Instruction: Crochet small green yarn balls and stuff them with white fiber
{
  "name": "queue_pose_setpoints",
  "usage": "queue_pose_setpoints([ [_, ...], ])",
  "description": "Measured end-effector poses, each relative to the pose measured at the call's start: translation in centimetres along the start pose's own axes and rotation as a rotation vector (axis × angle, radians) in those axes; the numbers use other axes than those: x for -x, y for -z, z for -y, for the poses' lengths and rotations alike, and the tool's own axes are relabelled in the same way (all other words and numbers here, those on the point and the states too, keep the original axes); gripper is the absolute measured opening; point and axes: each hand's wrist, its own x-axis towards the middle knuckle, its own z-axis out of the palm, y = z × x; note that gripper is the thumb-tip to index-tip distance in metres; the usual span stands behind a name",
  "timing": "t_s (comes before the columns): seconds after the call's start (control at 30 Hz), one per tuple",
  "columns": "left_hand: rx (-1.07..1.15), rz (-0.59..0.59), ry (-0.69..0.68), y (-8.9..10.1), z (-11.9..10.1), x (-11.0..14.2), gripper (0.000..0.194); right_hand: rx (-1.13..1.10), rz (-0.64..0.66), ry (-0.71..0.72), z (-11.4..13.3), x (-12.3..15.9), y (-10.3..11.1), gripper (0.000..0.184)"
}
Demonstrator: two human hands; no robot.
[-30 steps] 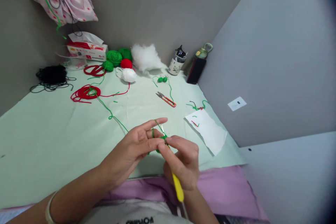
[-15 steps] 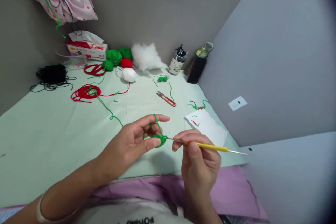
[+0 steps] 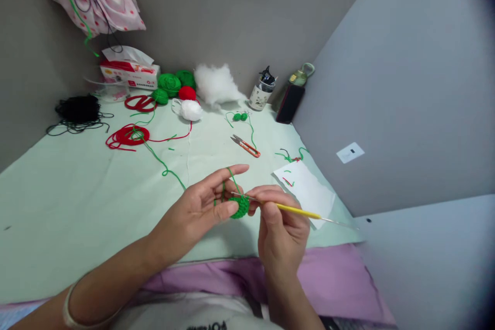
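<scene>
The tissue box at the back carries red and dark print too small to read; the lettering on your shirt (upside down from here) is cut off by the lower edge. The jar wears a pale label with a plant-like drawing. Your left hand pinches the green crochet piece between thumb and fingers, index finger stretched out with green yarn over it; your right hand is closed around the yellow-handled hook, its tip at the piece's upper edge. Orange snips lie beyond your hands, and white paper is partly covered by your right hand and the hook.
</scene>
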Motion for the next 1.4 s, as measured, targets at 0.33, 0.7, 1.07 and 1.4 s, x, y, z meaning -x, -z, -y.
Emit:
queue_pose_setpoints([
  [0.33, 0.376, -0.020, 0.235, -0.7, 0.3, -0.6, 0.040, 0.448, 0.043, 0.416, -0.7, 0.5, 0.5, 0.029],
  [0.7, 0.172, -0.075, 0.132, -0.3, 0.1, 0.0, 0.033, 0.062, -0.019, 0.103, 0.1, 0.0, 0.1, 0.022],
  [1.07, 0.199, -0.135, 0.067, -0.7, 0.4, 0.0, 0.039, 0.235, 0.003, 0.217, 0.0, 1.2, 0.1, 0.027],
  [1.4, 0.121, -0.152, 0.036, -0.5, 0.9, 0.1, 0.023, 0.029, -0.108, 0.064, 0.0, 0.9, -0.3, 0.023],
])
